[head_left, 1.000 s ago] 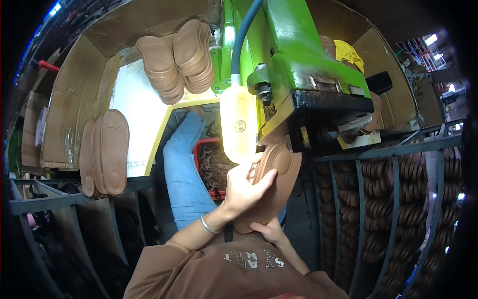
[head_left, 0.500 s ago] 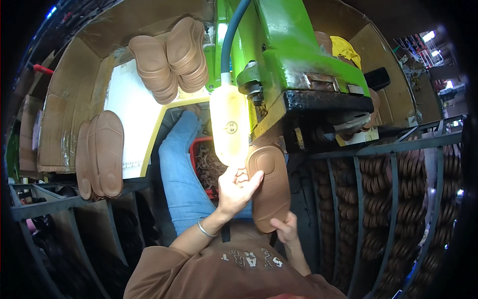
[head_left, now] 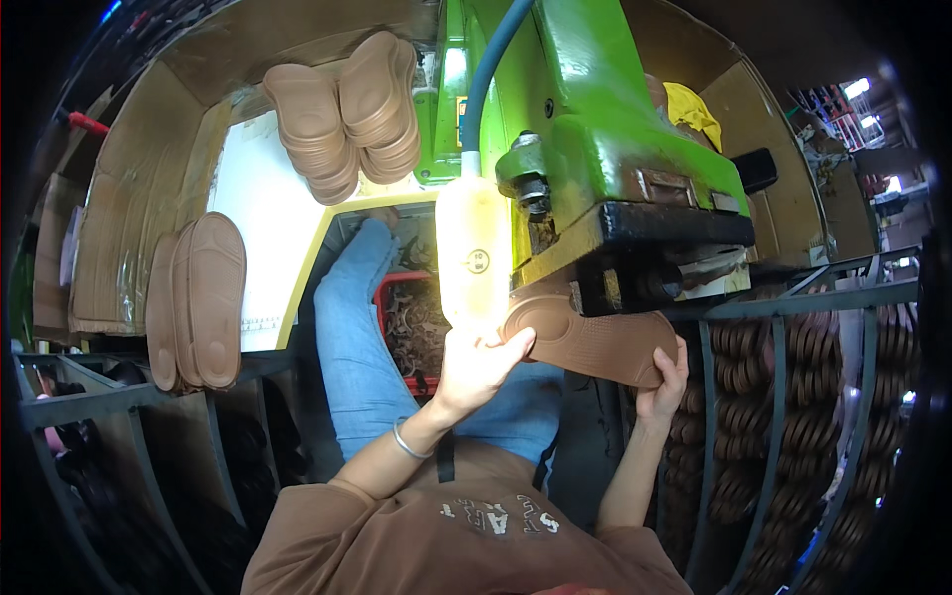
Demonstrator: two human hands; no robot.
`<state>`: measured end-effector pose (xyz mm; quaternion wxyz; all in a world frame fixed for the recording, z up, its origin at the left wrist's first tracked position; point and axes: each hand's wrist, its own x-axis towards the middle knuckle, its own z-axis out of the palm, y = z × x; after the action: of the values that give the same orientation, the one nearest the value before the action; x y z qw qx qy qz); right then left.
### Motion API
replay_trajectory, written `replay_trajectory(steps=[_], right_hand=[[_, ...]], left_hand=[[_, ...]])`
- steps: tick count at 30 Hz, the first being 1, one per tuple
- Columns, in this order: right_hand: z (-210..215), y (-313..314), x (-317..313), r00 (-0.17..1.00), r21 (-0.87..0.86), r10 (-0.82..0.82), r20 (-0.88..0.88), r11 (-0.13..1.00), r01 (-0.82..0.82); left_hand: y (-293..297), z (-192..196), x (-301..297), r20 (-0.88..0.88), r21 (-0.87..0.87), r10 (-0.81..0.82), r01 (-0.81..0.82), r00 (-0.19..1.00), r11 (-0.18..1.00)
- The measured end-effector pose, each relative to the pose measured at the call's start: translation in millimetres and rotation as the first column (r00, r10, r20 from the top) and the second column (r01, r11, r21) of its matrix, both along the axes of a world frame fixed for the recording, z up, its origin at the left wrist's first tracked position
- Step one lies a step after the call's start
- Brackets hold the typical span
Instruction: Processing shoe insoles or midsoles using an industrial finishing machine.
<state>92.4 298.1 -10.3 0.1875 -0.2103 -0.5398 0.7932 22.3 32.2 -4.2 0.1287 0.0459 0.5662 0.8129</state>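
Note:
A brown shoe sole (head_left: 605, 342) lies crosswise between my hands, just under the front of the green machine (head_left: 635, 149). My left hand (head_left: 483, 365) grips its left end, thumb on top, close below the glowing lamp (head_left: 474, 248). At the sole's right end my right hand (head_left: 664, 382) has its fingers curled over the edge. The sole's far edge reaches up to the dark underside of the machine head, and I cannot tell whether they touch.
Stacked brown soles (head_left: 342, 119) stand on the white table (head_left: 253, 218), with several more (head_left: 198, 307) at its left edge. A red bin (head_left: 409, 377) of scraps sits below, between my legs. Racks of soles (head_left: 744, 397) line the right; cardboard walls (head_left: 139, 208) surround the table.
The sole has swung from upright to nearly crosswise. My right hand has moved right and up with its end, while my left hand has shifted slightly right, still gripping.

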Motion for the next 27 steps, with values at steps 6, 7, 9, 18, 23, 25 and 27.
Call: replay_trajectory(steps=[6, 7, 9, 18, 23, 25, 27], right_hand=[[7.8, -1.4, -26.0, 0.999, -0.015, 0.037, -0.037, 0.999, -0.038], [11.0, -6.7, -30.4, 0.999, -0.025, 0.038, -0.026, 0.999, -0.039], [13.1, -17.5, -38.3, 0.999, -0.033, 0.040, -0.011, 0.999, -0.040], [1.8, -52.0, -56.8, 0.983, -0.085, 0.174, -0.059, 0.980, -0.179], [6.8, -86.4, -55.2, 0.988, -0.118, 0.152, -0.024, 0.981, -0.154], [10.2, -98.0, -56.5, 0.987, -0.091, 0.156, -0.035, 0.983, -0.159], [12.7, -106.2, -56.1, 0.962, -0.110, 0.273, 0.021, 0.957, -0.269]], left_hand=[[-9.9, 12.5, 0.5, 0.082, 0.090, 0.081, -0.088, 0.993, 0.992], [-12.5, 13.5, -0.9, 0.087, 0.090, 0.082, -0.089, 0.993, 0.992], [-23.6, 14.8, -7.2, -0.141, -0.114, 0.135, -0.152, 0.981, 0.982], [-84.7, 11.7, -14.5, -0.047, 0.002, 0.099, -0.099, 0.994, 0.995], [-122.7, -6.5, -2.8, 0.085, -0.022, 0.115, -0.114, 0.990, 0.993], [-136.2, -13.1, 5.5, 0.131, -0.011, 0.121, -0.121, 0.984, 0.993], [-147.2, -23.5, 14.6, 0.130, -0.004, 0.138, -0.138, 0.982, 0.990]])
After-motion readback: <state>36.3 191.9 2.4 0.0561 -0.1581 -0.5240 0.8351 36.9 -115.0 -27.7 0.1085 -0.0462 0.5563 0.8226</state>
